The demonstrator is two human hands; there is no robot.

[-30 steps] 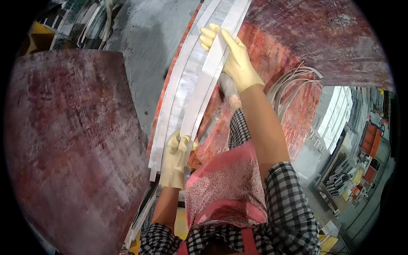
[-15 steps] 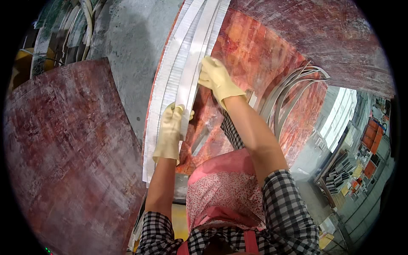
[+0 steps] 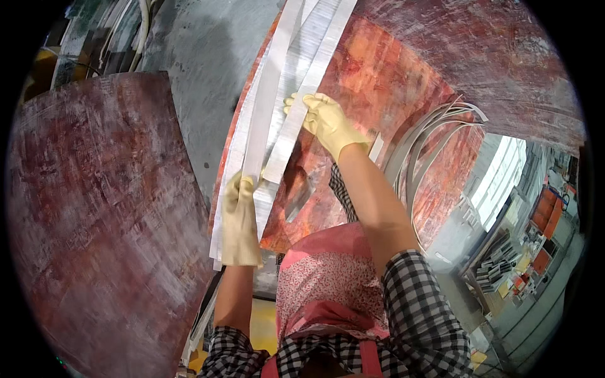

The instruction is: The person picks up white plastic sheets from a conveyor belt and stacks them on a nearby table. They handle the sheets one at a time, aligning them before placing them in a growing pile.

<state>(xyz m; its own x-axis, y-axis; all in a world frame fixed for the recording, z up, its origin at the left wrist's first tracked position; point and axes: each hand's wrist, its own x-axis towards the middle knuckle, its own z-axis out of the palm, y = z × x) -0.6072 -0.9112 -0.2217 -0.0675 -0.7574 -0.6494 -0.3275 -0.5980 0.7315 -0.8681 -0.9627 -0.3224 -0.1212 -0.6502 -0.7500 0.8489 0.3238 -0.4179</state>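
In a pale yellow rubber glove, my left hand (image 3: 241, 220) is closed on the near end of a long, flat, light grey strip (image 3: 263, 113) that runs up and away. My right hand (image 3: 331, 126), gloved alike, is closed round the edge of a second whitish strip (image 3: 288, 140), its thumb on top and fingertips showing past the far edge. This strip's near end hangs free, right of the first one. Beneath both, a layer of whitish, finely lined strips (image 3: 238, 140) lies along the left edge of an orange-red mottled board (image 3: 372, 69).
Several bent grey strips (image 3: 408, 154) lie curled on the board's right side. A short grey piece (image 3: 301, 200) is near my apron (image 3: 331, 277). Another dark red board (image 3: 101, 208) is at left, with grey floor (image 3: 195, 69) between. Orange crates (image 3: 547, 211) stand far right.
The two strips have come apart, with a gap between them. My left hand has moved nearer me and slightly left; my right hand has shifted a little right and nearer.
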